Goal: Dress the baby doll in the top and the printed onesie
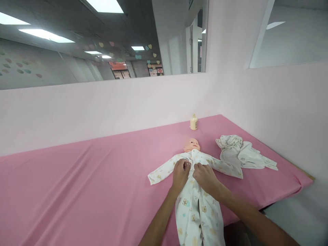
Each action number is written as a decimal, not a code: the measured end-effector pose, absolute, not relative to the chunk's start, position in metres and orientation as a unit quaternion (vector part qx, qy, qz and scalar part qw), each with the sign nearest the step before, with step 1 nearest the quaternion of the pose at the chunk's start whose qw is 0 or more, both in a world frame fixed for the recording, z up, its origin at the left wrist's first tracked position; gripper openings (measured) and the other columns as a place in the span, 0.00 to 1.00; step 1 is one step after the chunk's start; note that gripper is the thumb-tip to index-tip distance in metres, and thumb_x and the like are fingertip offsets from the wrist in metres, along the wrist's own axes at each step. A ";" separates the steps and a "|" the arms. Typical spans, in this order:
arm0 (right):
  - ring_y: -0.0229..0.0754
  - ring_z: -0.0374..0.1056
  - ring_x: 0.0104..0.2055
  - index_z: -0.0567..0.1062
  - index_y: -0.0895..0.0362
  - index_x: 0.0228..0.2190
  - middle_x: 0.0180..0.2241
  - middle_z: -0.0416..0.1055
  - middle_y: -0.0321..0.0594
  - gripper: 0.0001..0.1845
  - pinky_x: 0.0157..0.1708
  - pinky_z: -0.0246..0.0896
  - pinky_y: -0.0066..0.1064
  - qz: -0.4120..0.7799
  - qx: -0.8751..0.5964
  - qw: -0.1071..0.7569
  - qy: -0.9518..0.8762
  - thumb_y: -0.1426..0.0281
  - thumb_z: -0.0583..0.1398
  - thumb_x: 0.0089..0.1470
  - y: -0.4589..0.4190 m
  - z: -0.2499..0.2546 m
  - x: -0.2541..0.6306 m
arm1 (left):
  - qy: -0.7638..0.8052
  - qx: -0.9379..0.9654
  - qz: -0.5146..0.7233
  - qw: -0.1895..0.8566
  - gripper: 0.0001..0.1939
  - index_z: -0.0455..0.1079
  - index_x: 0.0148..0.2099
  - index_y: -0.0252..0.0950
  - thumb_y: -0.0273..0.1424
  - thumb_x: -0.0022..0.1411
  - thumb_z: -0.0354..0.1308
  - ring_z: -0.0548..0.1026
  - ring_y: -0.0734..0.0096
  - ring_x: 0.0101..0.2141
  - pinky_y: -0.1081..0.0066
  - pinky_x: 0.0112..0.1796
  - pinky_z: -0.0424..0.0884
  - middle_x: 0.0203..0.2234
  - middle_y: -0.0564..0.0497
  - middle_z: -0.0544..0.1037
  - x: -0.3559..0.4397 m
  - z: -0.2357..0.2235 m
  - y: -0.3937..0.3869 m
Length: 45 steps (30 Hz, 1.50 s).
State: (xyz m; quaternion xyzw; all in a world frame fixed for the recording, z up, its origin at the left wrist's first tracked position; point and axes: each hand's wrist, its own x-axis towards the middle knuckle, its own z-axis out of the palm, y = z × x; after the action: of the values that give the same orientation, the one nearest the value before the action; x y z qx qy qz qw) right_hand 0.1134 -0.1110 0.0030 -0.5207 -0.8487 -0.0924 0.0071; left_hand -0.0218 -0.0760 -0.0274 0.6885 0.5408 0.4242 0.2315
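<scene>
A baby doll (pixel 191 145) lies on its back, its head showing above the collar of a white romper (pixel 191 208) printed with small bears. The romper's sleeves are spread to both sides, and its legs hang toward me past the table's front edge. At the chest, my left hand (pixel 180 175) is closed in a pinch on one side of the front opening. Just across from it, my right hand (pixel 206 177) pinches the other side with curled fingers. The fingertips hide the exact bit of cloth, and I cannot make out any fastener between them.
A pink-covered table (pixel 102 191) runs along the wall. Behind the doll's head stands a cream pump bottle (pixel 194 123). Crumpled white baby clothes (pixel 238 152) lie to the right, close to the romper's sleeve. A wide window or mirror (pixel 115 41) spans the wall above.
</scene>
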 end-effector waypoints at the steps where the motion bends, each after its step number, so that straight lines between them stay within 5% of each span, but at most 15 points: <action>1: 0.44 0.65 0.34 0.71 0.60 0.27 0.33 0.70 0.46 0.14 0.25 0.50 0.32 -0.081 -0.528 0.010 -0.845 0.88 0.52 0.47 -0.110 0.005 0.113 | 0.540 0.689 0.423 0.232 0.08 0.66 0.33 0.37 0.35 0.62 0.50 0.67 0.69 0.32 0.68 0.37 0.63 0.28 0.53 0.70 -0.022 -0.027 -0.076; 8: 0.38 0.61 0.28 0.68 0.59 0.26 0.28 0.70 0.42 0.09 0.26 0.45 0.31 0.037 -0.598 0.117 -0.792 0.80 0.51 0.53 -0.104 0.005 0.119 | 0.537 0.699 0.414 0.227 0.08 0.66 0.34 0.37 0.35 0.61 0.50 0.66 0.68 0.33 0.68 0.37 0.63 0.28 0.53 0.69 -0.022 -0.026 -0.076; 16: 0.32 0.60 0.27 0.66 0.56 0.26 0.25 0.70 0.32 0.09 0.26 0.46 0.25 0.163 -0.525 0.138 -0.824 0.74 0.49 0.55 -0.102 0.012 0.134 | 0.532 0.716 0.397 0.216 0.08 0.67 0.36 0.37 0.34 0.61 0.49 0.67 0.67 0.36 0.66 0.39 0.63 0.32 0.52 0.72 -0.023 -0.027 -0.075; 24: 0.42 0.67 0.31 0.70 0.59 0.30 0.31 0.74 0.44 0.10 0.28 0.43 0.32 0.080 -0.577 0.086 -0.808 0.74 0.50 0.57 -0.108 0.011 0.118 | 0.534 0.716 0.400 0.205 0.07 0.67 0.37 0.37 0.33 0.60 0.49 0.68 0.67 0.35 0.66 0.39 0.64 0.31 0.52 0.72 -0.023 -0.028 -0.076; 45: 0.47 0.72 0.37 0.70 0.57 0.42 0.35 0.76 0.47 0.16 0.37 0.53 0.34 0.049 -0.583 0.107 -0.804 0.68 0.44 0.64 -0.118 -0.007 0.126 | 0.544 0.735 0.390 0.111 0.08 0.67 0.38 0.37 0.32 0.63 0.47 0.69 0.66 0.39 0.66 0.43 0.64 0.36 0.49 0.74 -0.016 -0.033 -0.085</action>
State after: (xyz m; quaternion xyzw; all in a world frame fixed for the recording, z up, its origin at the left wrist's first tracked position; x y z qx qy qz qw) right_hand 0.1264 -0.1180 -0.0067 -0.5829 -0.8040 0.0487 0.1073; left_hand -0.0165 -0.0846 -0.0333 0.7349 0.5435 0.3903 0.1105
